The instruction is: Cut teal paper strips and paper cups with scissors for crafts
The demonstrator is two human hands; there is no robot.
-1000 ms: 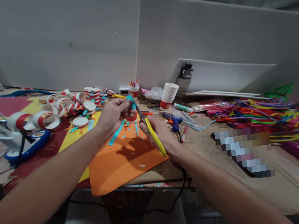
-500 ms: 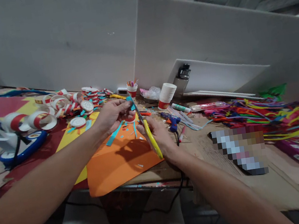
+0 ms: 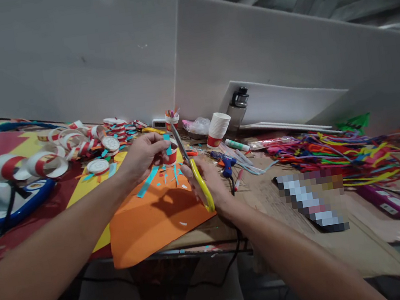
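Between the thumb and fingers of my left hand (image 3: 150,155) is a small piece of blue paper (image 3: 167,144), held upright. My right hand (image 3: 208,181) grips yellow-handled scissors (image 3: 200,182), whose blades point up and away, just right of the blue paper and apart from it. Below my hands lies a sheet of orange paper (image 3: 147,228), with a longer blue paper strip (image 3: 148,183) and small paper scraps on it. Behind the blue piece stands a red and white cup piece (image 3: 171,158), partly hidden by my left hand.
Cut cup rings (image 3: 46,163) and a round white-topped piece (image 3: 97,166) lie to the left. A stack of paper cups (image 3: 218,129), a dark bottle (image 3: 238,109) and a blue glue gun (image 3: 227,163) are beyond my right hand. Colourful pipe cleaners (image 3: 336,154) spread at right.
The blue paper has come away from the scissor blades and now shows as a short upright piece in my left hand. My left hand has shifted slightly left; the whole view has shifted a little.
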